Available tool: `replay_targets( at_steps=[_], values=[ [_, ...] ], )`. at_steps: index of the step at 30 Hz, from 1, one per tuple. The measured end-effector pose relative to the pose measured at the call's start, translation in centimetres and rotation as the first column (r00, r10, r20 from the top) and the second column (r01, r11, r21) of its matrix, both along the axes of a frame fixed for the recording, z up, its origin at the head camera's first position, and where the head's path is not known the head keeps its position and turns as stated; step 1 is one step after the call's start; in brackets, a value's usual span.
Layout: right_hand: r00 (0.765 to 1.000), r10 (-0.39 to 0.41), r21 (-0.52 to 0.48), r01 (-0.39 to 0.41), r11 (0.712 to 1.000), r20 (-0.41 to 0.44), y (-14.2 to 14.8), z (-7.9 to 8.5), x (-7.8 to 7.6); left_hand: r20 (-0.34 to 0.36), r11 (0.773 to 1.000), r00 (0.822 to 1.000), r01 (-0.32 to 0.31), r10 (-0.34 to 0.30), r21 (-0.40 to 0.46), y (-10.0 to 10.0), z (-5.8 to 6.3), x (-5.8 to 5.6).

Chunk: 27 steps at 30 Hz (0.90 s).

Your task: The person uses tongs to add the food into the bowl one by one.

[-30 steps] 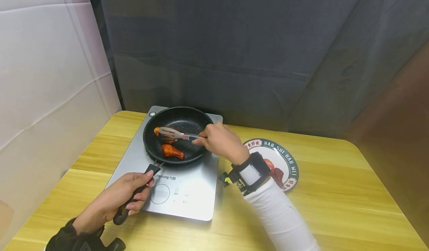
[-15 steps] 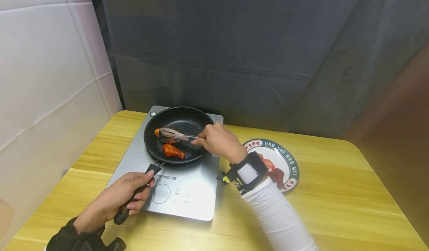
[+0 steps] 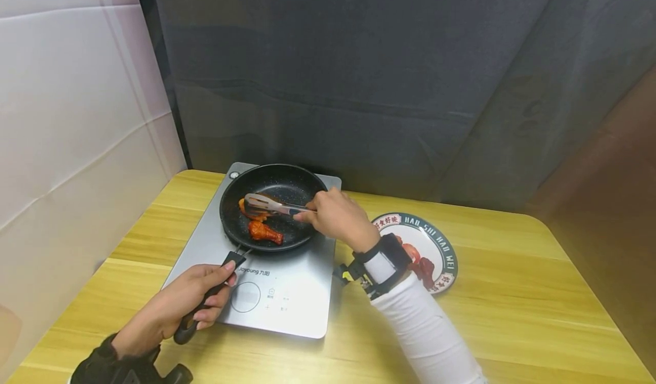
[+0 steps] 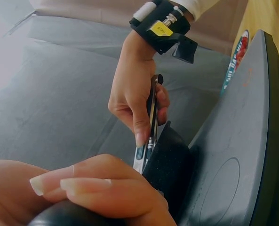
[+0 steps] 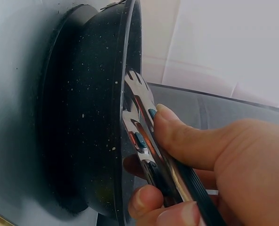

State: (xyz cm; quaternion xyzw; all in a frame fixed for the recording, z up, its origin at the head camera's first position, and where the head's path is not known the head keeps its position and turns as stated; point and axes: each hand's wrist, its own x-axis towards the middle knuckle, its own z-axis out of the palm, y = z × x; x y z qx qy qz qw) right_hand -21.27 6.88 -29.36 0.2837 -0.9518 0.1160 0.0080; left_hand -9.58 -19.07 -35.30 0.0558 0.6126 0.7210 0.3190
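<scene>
My left hand (image 3: 201,293) grips the black handle (image 3: 185,331) of a frying pan (image 3: 299,186). With its fingers and thumb, my right hand (image 3: 335,213) holds metal kitchen tongs (image 3: 262,203), reaching over the pan's right rim. A red-glazed chicken drumstick (image 3: 265,232) lies near the front of the pan. Just behind it, a second orange-red piece of chicken (image 3: 255,217) is partly covered by the tongs' heads; whether they pinch it cannot be told. The right wrist view shows the two arms of the tongs (image 5: 140,134) close together, their tips hidden inside the pan.
Beneath the pan is a silver induction cooker (image 3: 302,310) on a wooden table (image 3: 512,293). A round plate (image 3: 441,241) with red food pictured or lying on it sits to the right, partly behind my right wrist. A dark cloth (image 3: 359,88) hangs behind.
The tongs shift slightly inside the pan, and more of the orange-red chicken piece beneath them now shows. My left hand stays on the handle; the front drumstick has not moved.
</scene>
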Motion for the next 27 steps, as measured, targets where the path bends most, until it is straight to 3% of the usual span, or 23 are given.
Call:
replay_targets(
  at_steps=[9,20,27],
  values=[
    [0.999,-0.025,-0.003,0.025,1.000,-0.039,0.13,-0.22,-0.04,0.005,1.000,1.000,-0.002,0.002,0.002,-0.04,-0.07,-0.02],
    [0.996,-0.085,-0.016,0.085,0.996,-0.018,0.39,-0.19,-0.13,0.011,1.000,1.000,-0.015,0.015,0.000,0.11,-0.02,0.04],
    [0.994,-0.085,-0.015,0.085,0.996,-0.063,0.84,-0.11,-0.14,0.013,1.000,1.000,-0.012,0.012,0.003,0.06,0.05,0.02]
  ],
)
